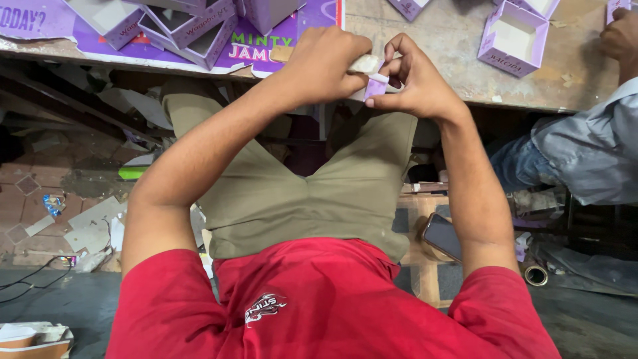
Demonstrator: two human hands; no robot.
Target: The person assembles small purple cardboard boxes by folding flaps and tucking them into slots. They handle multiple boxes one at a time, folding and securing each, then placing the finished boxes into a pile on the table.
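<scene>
Open purple boxes (199,33) were noted on the surface (452,40) at left. The left hand (325,66) was closed around a small purple-and-white card piece (373,83) at the surface edge; the right hand (415,80) pinched its lower corner. It was judged light, thin, easily creased, best held by its edges.

Small purple-and-white piece (373,78) mostly hidden between both hands at top centre; co-worker's hand (621,34) cut off upper right.

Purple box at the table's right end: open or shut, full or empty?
Open and empty. The purple box has no lid on it, and its bare white inside faces up on the table.
</scene>
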